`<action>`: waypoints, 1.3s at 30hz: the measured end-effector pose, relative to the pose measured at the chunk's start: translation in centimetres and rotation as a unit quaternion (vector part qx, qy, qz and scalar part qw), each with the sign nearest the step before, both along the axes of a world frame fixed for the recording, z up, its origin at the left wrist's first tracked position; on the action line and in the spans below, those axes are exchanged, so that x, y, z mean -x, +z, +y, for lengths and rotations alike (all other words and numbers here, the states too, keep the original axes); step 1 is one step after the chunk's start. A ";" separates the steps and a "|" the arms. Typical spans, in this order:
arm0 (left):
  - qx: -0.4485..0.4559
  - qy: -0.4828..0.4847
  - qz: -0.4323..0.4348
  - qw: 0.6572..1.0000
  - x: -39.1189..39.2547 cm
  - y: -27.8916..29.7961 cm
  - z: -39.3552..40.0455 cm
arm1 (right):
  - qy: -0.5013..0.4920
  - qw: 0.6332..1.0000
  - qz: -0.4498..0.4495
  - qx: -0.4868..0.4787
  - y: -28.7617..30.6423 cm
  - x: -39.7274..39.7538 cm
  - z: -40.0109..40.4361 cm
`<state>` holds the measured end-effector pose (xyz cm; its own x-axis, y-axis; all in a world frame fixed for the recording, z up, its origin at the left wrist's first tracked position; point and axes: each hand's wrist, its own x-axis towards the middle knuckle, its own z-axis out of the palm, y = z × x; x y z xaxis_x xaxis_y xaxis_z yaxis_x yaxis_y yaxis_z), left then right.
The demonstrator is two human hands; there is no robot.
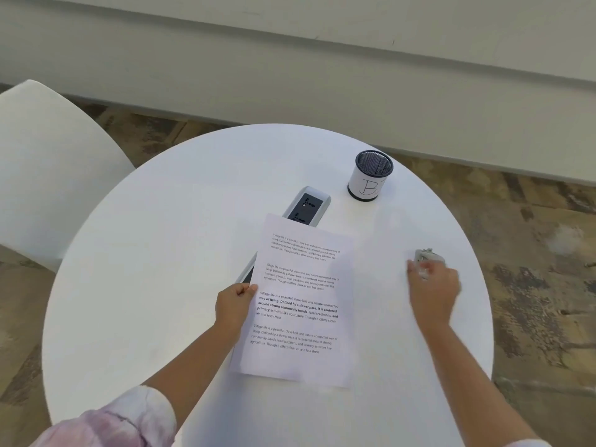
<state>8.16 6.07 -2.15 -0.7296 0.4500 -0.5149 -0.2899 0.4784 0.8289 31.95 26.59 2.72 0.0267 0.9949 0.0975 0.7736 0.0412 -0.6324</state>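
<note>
White round counter [161,285] over a wood floor [532,253]: my left grip [233,306] has the sheet [300,359], and my right grip [433,291] is on the stapler [430,255].
My left grip is clamped on the printed sheet's left edge, thumb on top, and the sheet lies in the middle of the counter with its far corner over a socket strip [308,204]. My right grip lies blurred over the near end of the stapler, close to the counter's right rim; I cannot tell whether the fingers are closed round it. A mesh cup [371,175] marked B stands upright at the far right, showing only its dark mesh inside. Bare counter spreads wide to my left, toward a white chair [48,172].
</note>
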 end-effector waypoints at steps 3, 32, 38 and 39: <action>-0.009 -0.002 -0.010 1.000 0.1 0.1 0.2 | -0.117 0.987 -0.016 0.111 0.8 -1.4 3.2; -0.122 0.045 -0.072 0.989 -0.1 2.5 1.4 | 0.116 0.807 0.366 0.448 -1.1 -4.9 -1.4; -0.139 0.014 -0.075 0.987 -0.3 3.0 1.7 | 0.151 0.784 0.378 0.469 -1.8 -4.6 -2.9; -0.140 0.010 -0.075 0.987 -0.3 3.0 1.8 | 0.155 0.782 0.378 0.471 -1.8 -4.5 -3.0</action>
